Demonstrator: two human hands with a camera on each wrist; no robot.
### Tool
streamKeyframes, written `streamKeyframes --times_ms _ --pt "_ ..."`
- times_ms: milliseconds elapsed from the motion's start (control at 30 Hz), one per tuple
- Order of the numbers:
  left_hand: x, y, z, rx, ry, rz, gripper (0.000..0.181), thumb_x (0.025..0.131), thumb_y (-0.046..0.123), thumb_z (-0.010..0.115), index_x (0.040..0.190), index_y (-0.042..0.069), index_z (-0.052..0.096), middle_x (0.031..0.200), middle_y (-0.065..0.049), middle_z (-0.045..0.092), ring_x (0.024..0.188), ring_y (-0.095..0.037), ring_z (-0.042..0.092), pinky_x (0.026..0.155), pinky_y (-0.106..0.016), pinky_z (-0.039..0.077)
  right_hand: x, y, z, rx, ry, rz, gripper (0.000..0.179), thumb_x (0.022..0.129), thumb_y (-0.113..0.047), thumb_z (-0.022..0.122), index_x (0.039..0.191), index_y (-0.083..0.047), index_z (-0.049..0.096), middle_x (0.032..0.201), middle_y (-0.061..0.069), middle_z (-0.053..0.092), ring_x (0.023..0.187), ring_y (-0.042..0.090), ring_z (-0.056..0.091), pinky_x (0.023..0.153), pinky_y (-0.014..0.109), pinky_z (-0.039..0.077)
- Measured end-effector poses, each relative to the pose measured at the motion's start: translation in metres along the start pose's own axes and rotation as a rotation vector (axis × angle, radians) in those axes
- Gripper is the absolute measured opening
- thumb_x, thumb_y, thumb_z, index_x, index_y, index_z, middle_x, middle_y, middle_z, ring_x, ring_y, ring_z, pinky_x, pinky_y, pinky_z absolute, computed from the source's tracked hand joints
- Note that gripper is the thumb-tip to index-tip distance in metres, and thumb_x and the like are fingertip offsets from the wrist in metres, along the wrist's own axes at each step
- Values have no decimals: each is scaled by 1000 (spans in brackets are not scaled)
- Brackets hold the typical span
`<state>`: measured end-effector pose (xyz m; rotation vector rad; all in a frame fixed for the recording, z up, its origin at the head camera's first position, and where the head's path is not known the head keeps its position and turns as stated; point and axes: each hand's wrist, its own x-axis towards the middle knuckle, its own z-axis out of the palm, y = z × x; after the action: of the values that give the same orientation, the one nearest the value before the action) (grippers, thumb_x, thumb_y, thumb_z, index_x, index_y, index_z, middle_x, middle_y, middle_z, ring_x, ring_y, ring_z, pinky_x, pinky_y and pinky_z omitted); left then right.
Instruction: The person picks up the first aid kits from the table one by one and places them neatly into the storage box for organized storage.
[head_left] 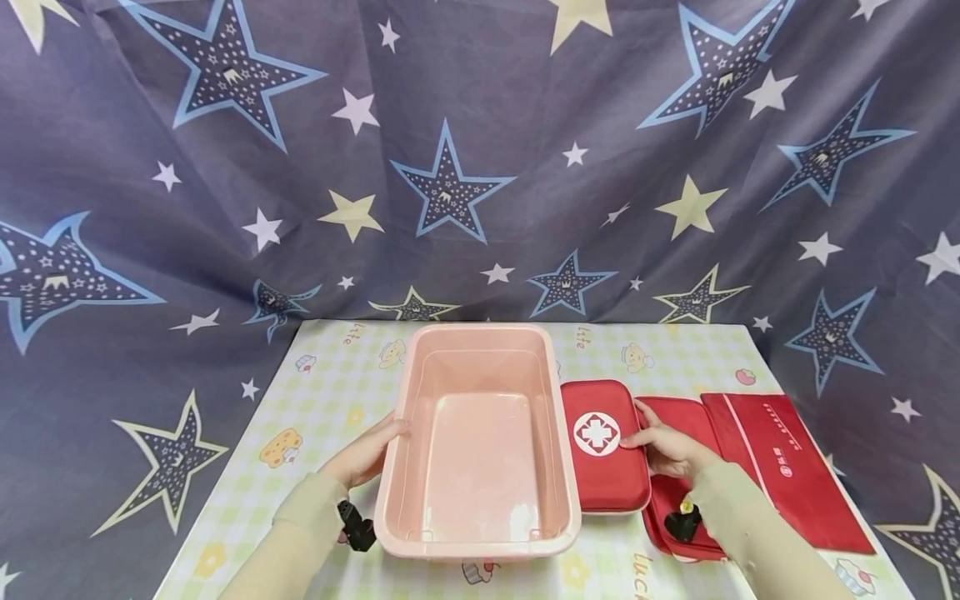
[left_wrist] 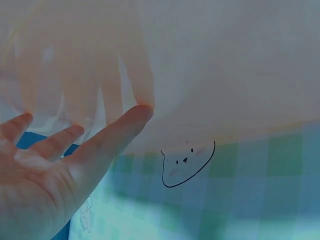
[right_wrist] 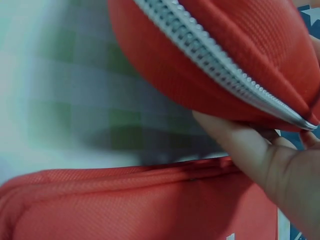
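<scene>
1. Our left hand (head_left: 367,454) touches bin (head_left: 480,467), fingers fairly straight.
2. Our right hand (head_left: 671,450) grips case (head_left: 603,487) by its right edge, beside bin; probably lifted, we can't see underneath well.

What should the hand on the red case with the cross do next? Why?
Perhaps lift the red case over the pink bin: the right hand grips it right beside the open-topped bin, while the left hand touches the bin's other side.
</scene>
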<state>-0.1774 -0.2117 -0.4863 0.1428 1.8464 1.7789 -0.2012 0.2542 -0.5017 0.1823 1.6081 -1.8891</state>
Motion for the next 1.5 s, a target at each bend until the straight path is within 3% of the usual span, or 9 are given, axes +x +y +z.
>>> streamKeyframes --times_ms 600,933,1500 --pt "2 1 -1 2 8 -7 71 93 24 36 152 11 -1 147 -31 23 131 -41 33 108 -48 33 -18 -23 -9 67 -2 -9 95 89 0 51 149 -26 -18 119 16 44 94 23 62 80 56 52" --pt "1 -2 0 -10 16 -9 72 92 24 36 152 10 -1 147 -32 22 131 -41 33 108 -47 33 -25 -40 -15 148 -34 -37 92 91 1 47 148 -26 -20 103 4 57 89 19 66 73 43 58" --pt "1 -1 0 3 2 -5 69 94 23 34 152 11 -2 149 -30 19 135 -43 27 111 -51 27 -42 -72 -12 189 -18 -61 95 92 -2 49 147 -30 -23 100 0 59 91 16 64 77 46 57"
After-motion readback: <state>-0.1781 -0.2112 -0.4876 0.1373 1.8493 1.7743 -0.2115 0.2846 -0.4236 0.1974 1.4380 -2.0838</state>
